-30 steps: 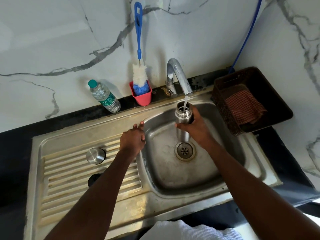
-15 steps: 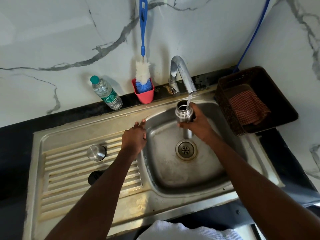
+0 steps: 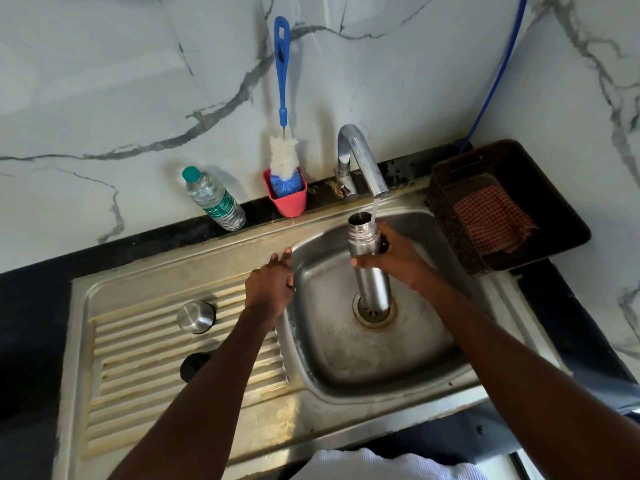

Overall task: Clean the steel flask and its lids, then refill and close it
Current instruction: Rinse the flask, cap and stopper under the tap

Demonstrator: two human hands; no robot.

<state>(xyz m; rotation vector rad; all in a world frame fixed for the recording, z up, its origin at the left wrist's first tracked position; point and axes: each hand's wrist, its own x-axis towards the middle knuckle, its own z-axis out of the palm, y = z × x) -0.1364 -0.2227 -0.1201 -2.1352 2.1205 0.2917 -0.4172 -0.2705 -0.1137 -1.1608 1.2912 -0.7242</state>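
Head view looks down on a steel sink (image 3: 242, 403) where the right hand (image 3: 394, 258) has its grip wrapped round the upper body of the steel flask (image 3: 367, 258), fingers behind and thumb across the near side, holding it upright over the drain (image 3: 374, 311) with its open mouth just under the tap (image 3: 363, 161). A thin stream of water (image 3: 374, 211) falls at the right edge of the mouth, so part may run down the outside. To do this step well, shift the flask a touch right until the stream drops through the middle of the opening, and keep it vertical. The left hand (image 3: 270, 289) rests on the basin's left rim, fingers loosely spread and holding nothing. On the ribbed drainboard to the left lie the steel lid (image 3: 195, 317) and, nearer, a black lid (image 3: 195, 365), well apart from the flask, ready for closing once it is full.
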